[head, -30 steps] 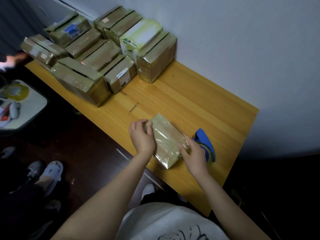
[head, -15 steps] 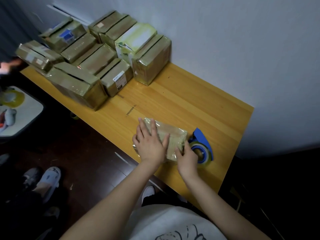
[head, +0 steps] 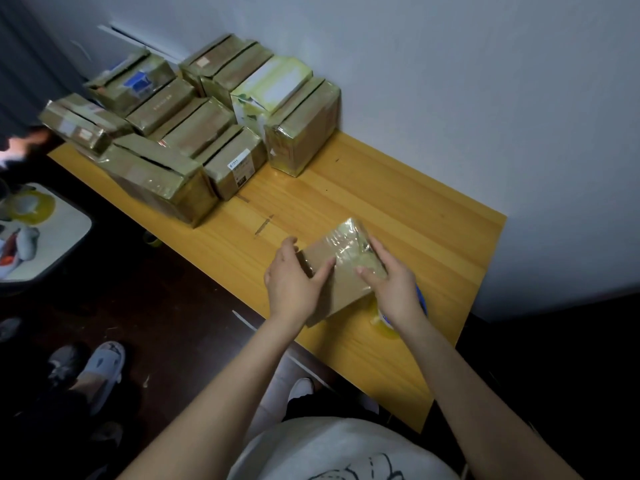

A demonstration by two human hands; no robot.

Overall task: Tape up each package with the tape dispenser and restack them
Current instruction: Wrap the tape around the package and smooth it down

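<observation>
While left hand and right hand grip, package between

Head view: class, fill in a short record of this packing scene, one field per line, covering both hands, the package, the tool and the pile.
package: brown, shiny tape over its far end, near end bare
left hand: grips the package's left end
right hand: grips its right side
tape dispenser: blue, mostly hidden behind the right hand
pile: taped packages, far left of the table
</observation>
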